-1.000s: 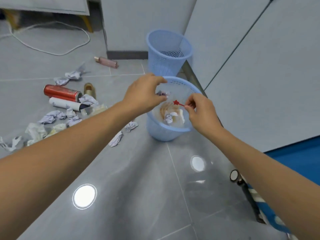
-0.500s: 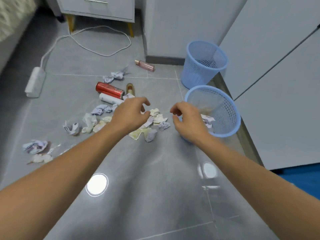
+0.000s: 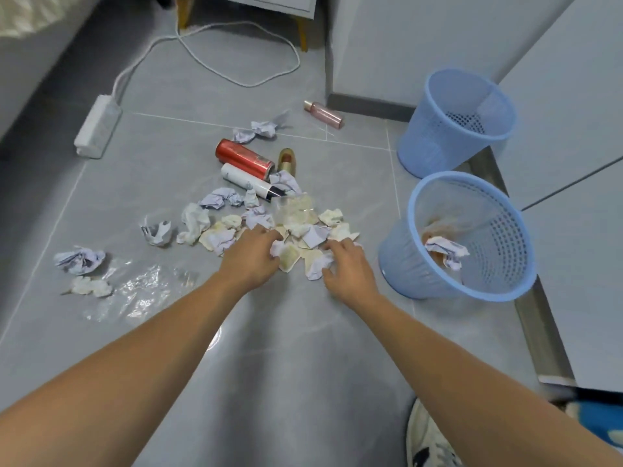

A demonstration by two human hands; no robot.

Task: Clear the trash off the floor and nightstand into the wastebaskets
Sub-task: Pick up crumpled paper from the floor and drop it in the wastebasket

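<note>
Left hand: the left hand (image 3: pixel 251 256) is reaching down into the near edge of the pile of crumpled white and stained paper scraps (image 3: pixel 296 237), fingers curling onto a wad; whether it is already grasping it cannot be told.
Right hand: the right hand (image 3: pixel 347 266) is pressing down on the scraps just beside the left one, fingers bent over a crumpled piece; a firm grip cannot be confirmed.
Near basket: the nearer pale blue perforated plastic wastebasket (image 3: pixel 499 284) is standing to the right of the pile, holding one crumpled paper ball (image 3: pixel 445 252) and some brownish scraps beneath it.
Far basket: the farther pale blue perforated plastic wastebasket (image 3: pixel 438 146) is sitting beyond it by the wall, and looks empty as far as its dark bottom shows.
Floor trash left: the red metal drink can (image 3: pixel 244 159), the white cylindrical tube (image 3: pixel 247 182), the small gold-capped bottle (image 3: pixel 287 160), the pink bottle (image 3: pixel 323 114), a clear plastic cup (image 3: pixel 294 207), the sheet of clear plastic wrap (image 3: pixel 141 293) and scattered paper wads such as the one at far left (image 3: pixel 79 261) are all lying on the grey tiled floor (image 3: pixel 269 365).
Progress: judging by this, the clearing is only beginning; most of the floor litter is waiting.
Nightstand: only its legs are showing at the top, so its surface cannot be judged.
</note>
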